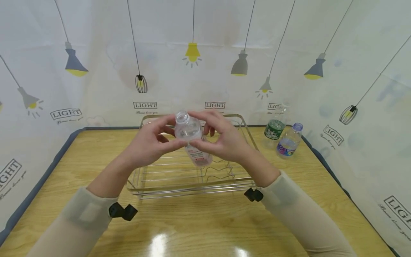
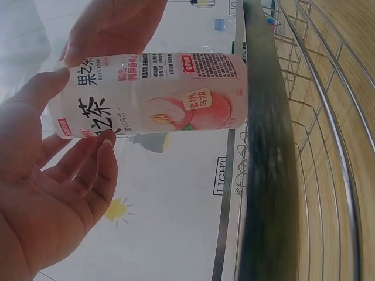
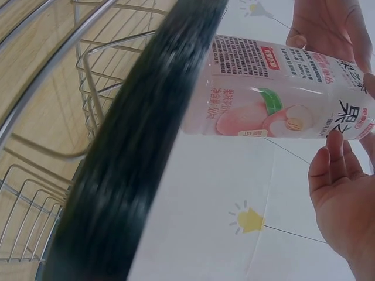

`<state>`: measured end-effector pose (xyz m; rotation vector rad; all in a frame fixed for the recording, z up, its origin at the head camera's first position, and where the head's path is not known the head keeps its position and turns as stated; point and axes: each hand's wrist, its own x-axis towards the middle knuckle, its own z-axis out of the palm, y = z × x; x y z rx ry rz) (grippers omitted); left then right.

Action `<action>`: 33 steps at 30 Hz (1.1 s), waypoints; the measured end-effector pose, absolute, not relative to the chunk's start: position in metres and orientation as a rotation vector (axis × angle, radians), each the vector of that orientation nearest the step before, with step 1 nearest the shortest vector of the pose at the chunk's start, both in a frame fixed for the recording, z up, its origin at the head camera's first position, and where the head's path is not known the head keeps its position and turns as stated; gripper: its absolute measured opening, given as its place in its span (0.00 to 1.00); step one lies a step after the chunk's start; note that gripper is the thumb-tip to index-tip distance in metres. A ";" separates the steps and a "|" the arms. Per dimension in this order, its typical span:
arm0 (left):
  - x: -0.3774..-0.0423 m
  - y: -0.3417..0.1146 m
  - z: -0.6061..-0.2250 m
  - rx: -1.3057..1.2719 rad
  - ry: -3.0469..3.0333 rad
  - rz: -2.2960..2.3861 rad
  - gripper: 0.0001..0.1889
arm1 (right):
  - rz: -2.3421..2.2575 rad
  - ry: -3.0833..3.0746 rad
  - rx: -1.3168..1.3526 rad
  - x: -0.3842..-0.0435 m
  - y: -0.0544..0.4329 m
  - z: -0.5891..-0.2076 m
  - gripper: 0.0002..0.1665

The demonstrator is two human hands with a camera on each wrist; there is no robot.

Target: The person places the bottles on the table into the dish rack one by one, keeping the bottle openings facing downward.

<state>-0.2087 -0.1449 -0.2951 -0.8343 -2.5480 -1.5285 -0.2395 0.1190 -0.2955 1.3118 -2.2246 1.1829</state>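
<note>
Since the near stuff comes first, start with the light sleeves (image 1: pixel 72 221), each with a small black device (image 1: pixel 123 211) at the wrist. Just past those are the hands, and both are busy: left hand (image 1: pixel 147 144) and right hand (image 1: pixel 221 139) grasp the same clear peach oolong tea bottle (image 1: pixel 188 131), one from each side, thumbs nearly meeting on the near face. It sits right between them, mouth open and pointing up, pink-and-white label (image 2: pixel 187 99) below the fingers. Underneath the hands there's a metal wire rack (image 1: pixel 179 189) on the wooden tabletop (image 1: pixel 192 221); can't tell if the bottle's base touches it. Off to the right hand's right, a blue-topped bottle (image 1: pixel 288 144) stands just beside a green-labelled bottle (image 1: pixel 274 129). Beyond both hands hangs a pale backdrop (image 1: pixel 109 43) printed with lamps and "LIGHT".
</note>
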 end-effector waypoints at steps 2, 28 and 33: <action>-0.209 -0.145 -0.296 -0.827 -2.543 -1.541 0.32 | 1.186 -2.215 1.319 -0.240 0.120 -0.296 0.45; -0.204 -0.164 -0.316 -0.707 -2.427 -1.883 0.35 | 1.208 -2.455 1.172 -0.247 0.169 -0.325 0.45; -0.203 -0.167 -0.318 -0.704 -2.378 -2.017 0.35 | 1.221 -2.476 1.219 -0.249 0.172 -0.328 0.48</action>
